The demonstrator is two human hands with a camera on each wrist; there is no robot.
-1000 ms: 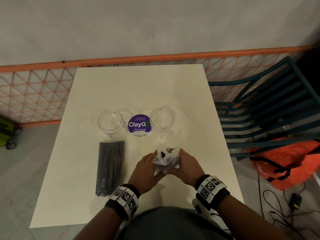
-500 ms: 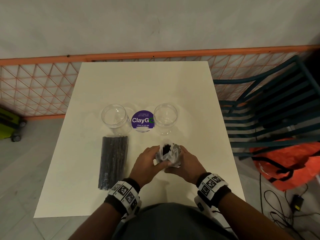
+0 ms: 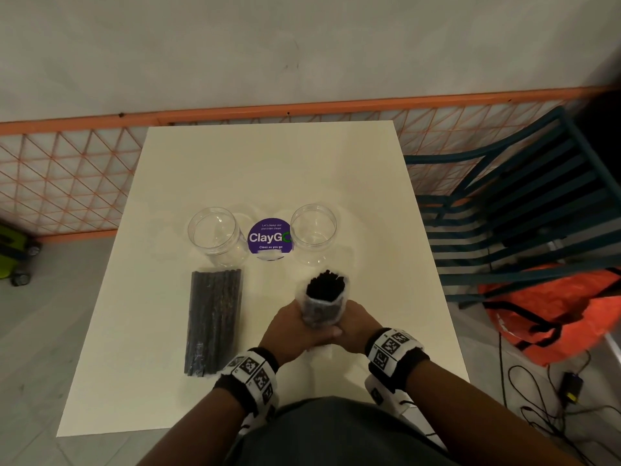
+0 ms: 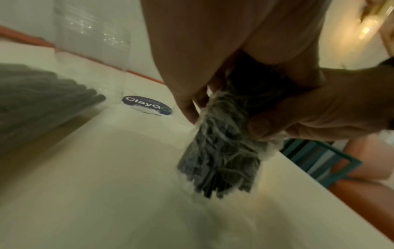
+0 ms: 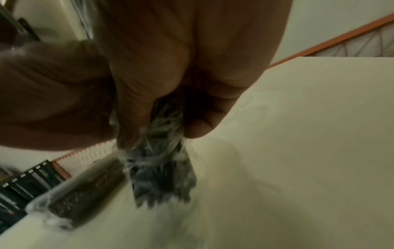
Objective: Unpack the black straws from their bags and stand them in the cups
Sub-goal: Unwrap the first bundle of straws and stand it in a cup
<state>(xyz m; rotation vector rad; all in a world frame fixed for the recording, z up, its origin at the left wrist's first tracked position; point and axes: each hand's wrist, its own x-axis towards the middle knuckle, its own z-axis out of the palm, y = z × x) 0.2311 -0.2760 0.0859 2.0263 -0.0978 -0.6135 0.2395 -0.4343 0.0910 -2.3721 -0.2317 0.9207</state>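
A clear bag of black straws [image 3: 323,299] stands upright near the table's front middle, its top open with straw ends [image 3: 326,286] showing. Both hands wrap around its lower part: my left hand [image 3: 291,327] from the left, my right hand [image 3: 355,322] from the right. The wrist views show the bag's crumpled bottom [image 4: 221,161] [image 5: 162,173] hanging just above the table below the curled fingers. A second, sealed bag of straws [image 3: 215,317] lies flat to the left. Two clear empty cups [image 3: 212,234] [image 3: 313,230] stand behind.
A round purple ClayGo sticker [image 3: 268,238] lies between the cups on the white table [image 3: 268,163]. An orange mesh fence [image 3: 67,176] runs behind. A teal slatted chair [image 3: 524,210] and an orange bag [image 3: 564,314] sit to the right, with cables on the floor.
The bag's crumpled top has been opened and pulled down, so the black straw ends now stick out. Both hands slid lower on the bag, which now stands upright.
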